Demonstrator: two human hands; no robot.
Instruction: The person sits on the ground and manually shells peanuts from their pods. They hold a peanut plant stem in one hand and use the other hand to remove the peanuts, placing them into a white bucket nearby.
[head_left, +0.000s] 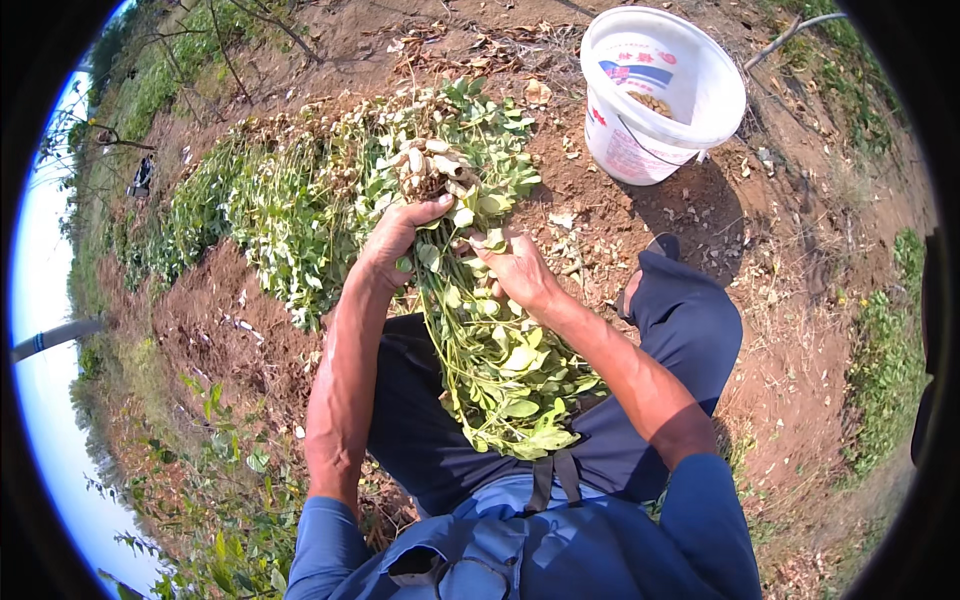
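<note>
A bunch of uprooted peanut plants lies across my lap, its leafy tops towards my waist. My left hand is closed around the stems just below a cluster of pale peanut pods at the root end. On the right side of the same bunch, my right hand grips stems and leaves, its fingertips partly hidden by foliage. Beyond both hands, a row of pulled peanut plants lies on the soil, with pods and roots along its far edge.
A white plastic bucket with printed writing stands on the soil at the upper right, some peanuts at its bottom. My shoe is just below it. Bare branches rise at the upper right, and green weeds grow at the lower left.
</note>
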